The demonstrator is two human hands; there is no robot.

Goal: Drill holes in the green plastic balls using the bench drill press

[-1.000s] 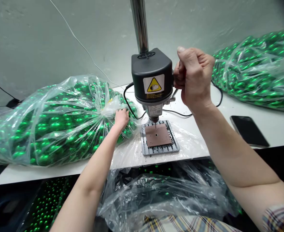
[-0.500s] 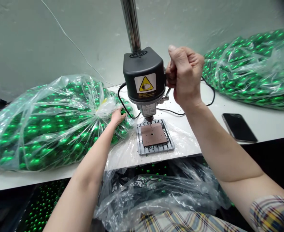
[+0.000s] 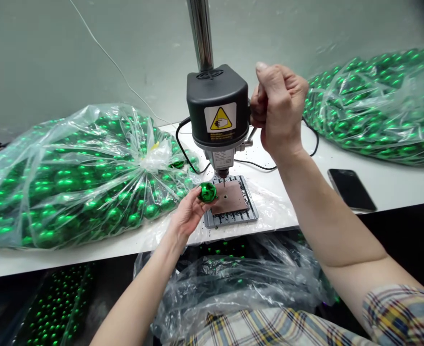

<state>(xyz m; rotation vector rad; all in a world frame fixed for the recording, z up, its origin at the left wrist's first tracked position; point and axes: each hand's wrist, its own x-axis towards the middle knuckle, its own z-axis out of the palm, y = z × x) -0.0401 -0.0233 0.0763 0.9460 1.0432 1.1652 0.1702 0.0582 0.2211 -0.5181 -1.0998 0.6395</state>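
A shiny green ball [image 3: 207, 192] is held in the fingers of my left hand [image 3: 191, 210], over the left edge of a pinkish-brown square plate [image 3: 233, 199] with a small hole. The plate lies on the slotted grey base [image 3: 250, 216] of a drill press, and dark crumbs are scattered over the base. Above it hangs the black drill head [image 3: 217, 103] with a yellow warning label, its thin bit [image 3: 224, 182] pointing down near the hole. My right hand [image 3: 282, 108] is closed around the press's lever handle, mostly hidden by the fingers, right of the head.
A large clear bag of green balls [image 3: 71, 182] lies on the white table [image 3: 118, 246] at the left, another such bag [image 3: 374, 105] at the back right. A black phone [image 3: 352, 189] rests at the right. Clear plastic [image 3: 241, 283] covers my lap, below the table edge.
My left hand has moved from the knotted mouth of the left bag rightward and toward me, and now holds a green ball beside the drill bit. My right hand stays on the lever.
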